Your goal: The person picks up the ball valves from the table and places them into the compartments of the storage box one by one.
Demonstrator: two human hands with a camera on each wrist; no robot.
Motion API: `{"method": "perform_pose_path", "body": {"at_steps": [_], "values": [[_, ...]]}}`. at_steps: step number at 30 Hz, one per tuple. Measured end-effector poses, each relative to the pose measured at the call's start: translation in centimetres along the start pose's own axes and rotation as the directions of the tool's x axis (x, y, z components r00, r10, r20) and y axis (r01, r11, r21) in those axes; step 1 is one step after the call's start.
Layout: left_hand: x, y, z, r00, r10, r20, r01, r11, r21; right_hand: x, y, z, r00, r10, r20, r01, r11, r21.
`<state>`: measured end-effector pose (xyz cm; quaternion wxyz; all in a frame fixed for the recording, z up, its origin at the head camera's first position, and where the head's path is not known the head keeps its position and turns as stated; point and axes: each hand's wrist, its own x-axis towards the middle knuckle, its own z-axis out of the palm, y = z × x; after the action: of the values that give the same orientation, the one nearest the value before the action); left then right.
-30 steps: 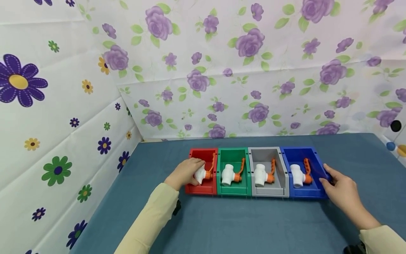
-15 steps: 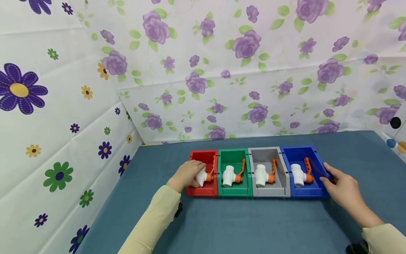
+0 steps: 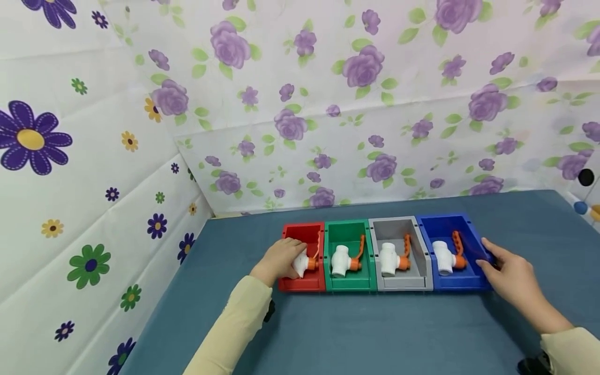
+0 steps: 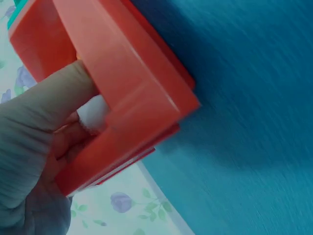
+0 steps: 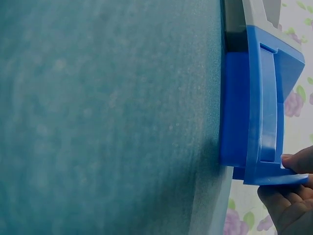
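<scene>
In the head view my left hand (image 3: 279,260) reaches into the red bin (image 3: 303,285) and grips a white ball valve (image 3: 300,264) with an orange handle. Its left side is hidden by the hand. Seen from the left wrist, the thumb is inside the red bin (image 4: 132,73), with part of the white valve (image 4: 93,113) beside it. My right hand (image 3: 513,276) pinches the right side wall of the blue bin (image 3: 461,284), thumb inside, fingers outside. A similar valve (image 3: 442,258) lies in that bin, apart from the hand.
Between the red and blue bins stand a green bin (image 3: 350,285) and a grey bin (image 3: 405,283), joined side by side. Each contains one white valve with an orange handle. The blue-grey tabletop (image 3: 375,333) meets a flowered cloth wall (image 3: 262,156) behind.
The head view has shifted slightly, so the bins appear a little lower at the left. Both hands keep their places on the valve and the blue bin.
</scene>
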<state>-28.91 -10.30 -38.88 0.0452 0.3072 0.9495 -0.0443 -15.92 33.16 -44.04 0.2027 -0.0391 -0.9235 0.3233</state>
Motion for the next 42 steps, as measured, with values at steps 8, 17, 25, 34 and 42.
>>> {"method": "perform_pose_path", "body": {"at_steps": [8, 17, 25, 34, 42], "values": [[-0.1, 0.0, 0.3, 0.998, -0.038, 0.043, 0.037, 0.999, 0.022, 0.5, 0.1, 0.7, 0.999, -0.009, 0.034, 0.009, 1.000, 0.002], [0.5, 0.1, -0.1, 0.990, -0.073, 0.120, 0.069, 0.997, 0.033, 0.2, 0.3, 1.0, 1.000, -0.012, 0.019, 0.012, 1.000, -0.002], [1.0, 0.8, -0.7, 0.978, -0.104, 0.183, 0.095, 0.994, 0.060, -0.1, 0.5, 0.8, 1.000, -0.015, 0.004, 0.015, 1.000, -0.012], [1.5, 0.9, -1.4, 0.971, -0.102, 0.217, 0.094, 0.994, 0.047, 0.1, 0.2, 0.2, 1.000, 0.000, 0.010, 0.000, 1.000, -0.003], [1.2, 0.7, -1.6, 0.976, -0.064, 0.207, 0.090, 0.989, -0.119, 0.2, 0.0, -0.1, 1.000, 0.015, 0.018, -0.014, 1.000, -0.014]]}}
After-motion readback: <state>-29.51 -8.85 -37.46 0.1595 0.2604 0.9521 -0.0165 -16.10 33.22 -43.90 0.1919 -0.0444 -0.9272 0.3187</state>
